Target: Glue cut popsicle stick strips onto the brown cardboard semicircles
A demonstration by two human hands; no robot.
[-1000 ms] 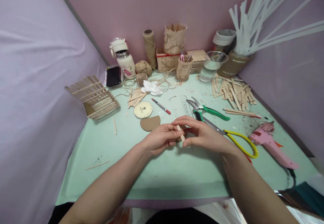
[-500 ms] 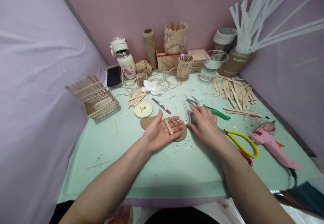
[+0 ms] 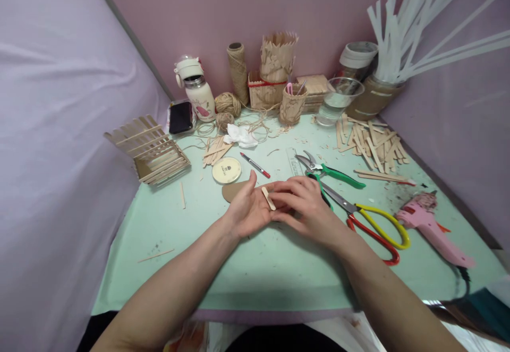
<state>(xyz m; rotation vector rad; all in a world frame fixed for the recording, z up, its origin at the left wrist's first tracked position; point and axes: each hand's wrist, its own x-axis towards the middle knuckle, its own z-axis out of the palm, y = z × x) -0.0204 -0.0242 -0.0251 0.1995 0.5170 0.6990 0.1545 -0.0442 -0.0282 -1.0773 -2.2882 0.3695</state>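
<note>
My left hand (image 3: 251,211) is turned palm up and holds a short piece of craft stick (image 3: 268,198) lying across its fingers. Over those fingers reaches my right hand (image 3: 305,206), its bent fingers apart and their tips close to the stick piece; whether they touch it is unclear. A brown cardboard shape (image 3: 231,191) lies beneath my left hand, mostly covered. Just beyond the right hand are a clear ruler (image 3: 294,162), green-handled pruning shears (image 3: 338,175) and a partly covered green handle (image 3: 324,192).
Scissors (image 3: 382,216) with red and yellow handles and a pink glue gun (image 3: 432,227) lie at right. Craft sticks (image 3: 376,145) are heaped behind them. A stick basket (image 3: 159,155), round lid (image 3: 226,170) and red-capped pen (image 3: 255,165) are leftward. A cup of water (image 3: 337,102) stands behind.
My right hand has moved left, away from the ruler and the dark item beside it, to the stick piece on my left hand. The left hand stays palm up.
</note>
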